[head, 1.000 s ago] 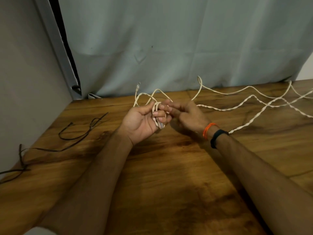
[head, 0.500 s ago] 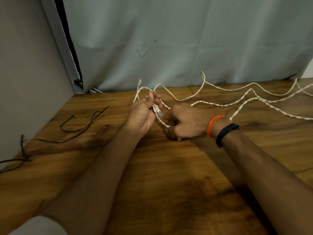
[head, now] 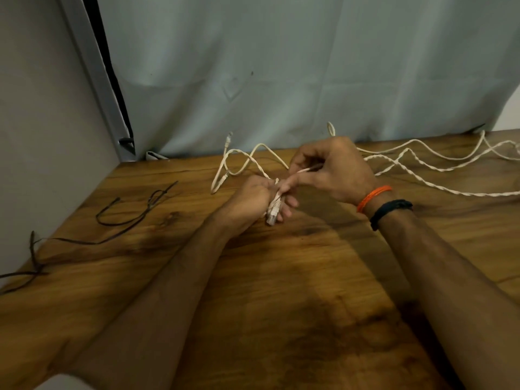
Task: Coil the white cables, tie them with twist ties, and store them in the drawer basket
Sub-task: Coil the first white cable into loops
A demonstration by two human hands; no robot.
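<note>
Gripping the thin white braided cable (head: pixel 399 164) near its clear plastic plug (head: pixel 273 213), left hand (head: pixel 253 201) fingers curl round it above the wooden worktop (head: pixel 281 305). Right hand (head: pixel 334 170) pinches the next strand. Light, limp, springy; likely kinks, so hold by the loops.

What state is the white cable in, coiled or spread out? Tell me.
Mostly spread: the white cable trails loose across the table; only its plug end sits in the left hand.
</note>
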